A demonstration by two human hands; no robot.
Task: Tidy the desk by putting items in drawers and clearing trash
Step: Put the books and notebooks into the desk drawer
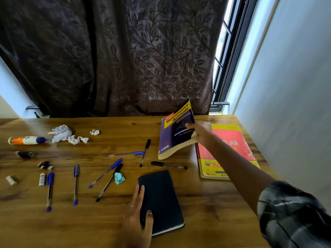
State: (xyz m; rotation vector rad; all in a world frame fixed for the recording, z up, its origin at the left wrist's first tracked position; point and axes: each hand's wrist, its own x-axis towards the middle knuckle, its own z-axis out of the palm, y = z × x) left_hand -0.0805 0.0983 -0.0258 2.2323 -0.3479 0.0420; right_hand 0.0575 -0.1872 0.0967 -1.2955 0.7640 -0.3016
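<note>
My right hand [200, 131] grips the right edge of a purple and yellow aptitude book [174, 133], tilted up off the wooden desk [107, 221] at the back right. My left hand [138, 212] holds the left edge of a black notebook [161, 199] lying flat near the front. A red and yellow Java book [232, 140] lies flat at the right, under my right arm. Several blue and black pens [76, 185] are scattered across the middle. Crumpled white paper [61, 134] lies at the back left, a small white scrap [94, 132] beside it, a crumpled teal scrap [119, 178] mid-desk.
A glue bottle [26, 140] lies at the far left, with a black clip [25, 154], a small white tube [42, 179] and a thread spool [11, 180] below it. A dark curtain [125, 59] hangs behind the desk. A white wall [295, 86] borders the right edge.
</note>
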